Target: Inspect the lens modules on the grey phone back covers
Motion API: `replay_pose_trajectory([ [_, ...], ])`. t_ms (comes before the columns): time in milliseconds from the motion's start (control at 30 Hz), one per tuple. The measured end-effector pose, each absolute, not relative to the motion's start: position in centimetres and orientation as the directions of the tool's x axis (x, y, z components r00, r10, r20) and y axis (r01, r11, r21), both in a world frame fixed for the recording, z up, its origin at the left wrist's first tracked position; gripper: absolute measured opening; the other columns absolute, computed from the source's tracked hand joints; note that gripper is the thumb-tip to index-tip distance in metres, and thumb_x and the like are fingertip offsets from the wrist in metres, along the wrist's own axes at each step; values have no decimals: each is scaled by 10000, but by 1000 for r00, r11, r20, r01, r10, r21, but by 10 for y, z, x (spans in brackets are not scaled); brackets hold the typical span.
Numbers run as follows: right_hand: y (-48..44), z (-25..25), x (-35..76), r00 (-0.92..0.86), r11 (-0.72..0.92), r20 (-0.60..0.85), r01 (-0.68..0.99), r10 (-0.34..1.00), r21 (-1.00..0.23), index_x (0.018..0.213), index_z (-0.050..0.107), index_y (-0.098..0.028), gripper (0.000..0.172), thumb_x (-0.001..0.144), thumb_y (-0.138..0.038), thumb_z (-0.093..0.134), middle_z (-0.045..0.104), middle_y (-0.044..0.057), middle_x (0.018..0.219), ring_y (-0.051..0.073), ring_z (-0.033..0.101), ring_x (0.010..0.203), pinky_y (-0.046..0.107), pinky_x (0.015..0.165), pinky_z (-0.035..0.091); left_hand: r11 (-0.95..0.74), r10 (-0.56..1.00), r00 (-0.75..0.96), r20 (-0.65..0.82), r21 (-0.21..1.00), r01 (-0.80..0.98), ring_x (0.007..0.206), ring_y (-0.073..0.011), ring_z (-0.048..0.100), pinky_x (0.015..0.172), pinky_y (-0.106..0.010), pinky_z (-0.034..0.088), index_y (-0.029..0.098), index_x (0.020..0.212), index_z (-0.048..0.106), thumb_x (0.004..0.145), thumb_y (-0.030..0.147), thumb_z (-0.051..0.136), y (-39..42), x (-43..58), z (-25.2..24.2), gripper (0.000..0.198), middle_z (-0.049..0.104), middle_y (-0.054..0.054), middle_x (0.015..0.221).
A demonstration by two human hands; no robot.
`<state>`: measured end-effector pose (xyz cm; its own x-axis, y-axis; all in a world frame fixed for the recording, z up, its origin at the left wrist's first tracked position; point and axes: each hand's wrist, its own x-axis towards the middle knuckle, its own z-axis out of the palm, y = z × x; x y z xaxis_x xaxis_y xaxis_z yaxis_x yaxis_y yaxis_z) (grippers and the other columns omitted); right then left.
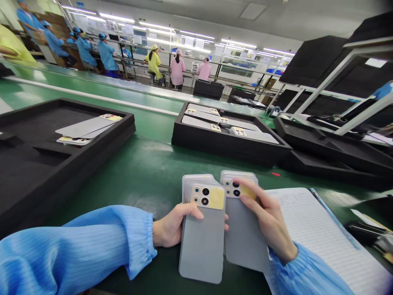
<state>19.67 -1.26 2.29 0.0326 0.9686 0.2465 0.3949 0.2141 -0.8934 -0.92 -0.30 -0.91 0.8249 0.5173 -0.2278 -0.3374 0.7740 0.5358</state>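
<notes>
My left hand (176,223) is closed round a stack of grey phone back covers (202,241), thumb on the front face and fingertips showing at the right edge. The top cover has a yellow patch and several camera rings at its upper end. Just right of it lies a second stack of similar covers (245,237). My right hand (265,213) reaches over this stack, its fingers stretched apart and touching the camera area of the top cover. The underside of my right hand is hidden. Both sleeves are light blue.
A black tray (227,149) of more covers stands ahead, and another black tray (101,151) with a few covers is at left. Ruled paper sheets (319,237) with a pen (334,217) lie at right. Stacked black trays (331,151) stand beyond. Several people work in the background.
</notes>
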Motion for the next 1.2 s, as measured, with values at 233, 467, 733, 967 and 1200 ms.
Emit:
replay_pose_trajectory([
  [233, -22, 11, 180, -94, 109, 91, 212, 991, -971, 915, 688, -221, 210, 813, -311, 527, 631, 14, 678, 164, 607, 590, 265, 577, 474, 752, 533, 817, -219, 566, -338, 929, -240, 603, 871, -378, 401, 62, 1032, 627, 631, 193, 503, -5, -9, -9, 440, 673, -129, 992],
  [467, -25, 21, 171, -148, 190, 159, 231, 976, -954, 829, 685, -175, 325, 828, -415, 467, 530, 21, 545, 199, 556, 644, 262, 537, 421, 687, 561, 808, -179, 646, -333, 904, -263, 630, 849, -424, 436, 102, 1029, 626, 677, 175, 559, -9, -8, -4, 366, 664, -134, 1003],
  [733, -26, 18, 172, -182, 150, 98, 301, 978, -942, 755, 644, -158, 250, 798, -380, 538, 497, -14, 577, 109, 500, 421, 222, 410, 401, 673, 565, 804, -185, 668, -319, 821, -210, 656, 822, -356, 455, 130, 1051, 621, 728, 166, 552, -9, -6, -5, 332, 694, -115, 916],
  [967, -26, 17, 173, -177, 161, 102, 360, 979, -919, 896, 674, -170, 222, 769, -332, 591, 600, 16, 738, 105, 539, 486, 203, 443, 447, 693, 549, 815, -186, 646, -319, 790, -191, 660, 822, -348, 453, 140, 1078, 599, 744, 179, 550, -9, -7, -3, 340, 704, -103, 830],
  [1200, -28, 12, 161, -85, 48, 12, 437, 996, -898, 871, 633, -155, 281, 698, -376, 646, 652, 32, 754, 182, 594, 654, 235, 516, 483, 608, 614, 748, -252, 756, -244, 924, -207, 613, 858, -347, 425, 163, 1119, 560, 709, 199, 644, -10, -3, -6, 420, 668, -84, 985],
])
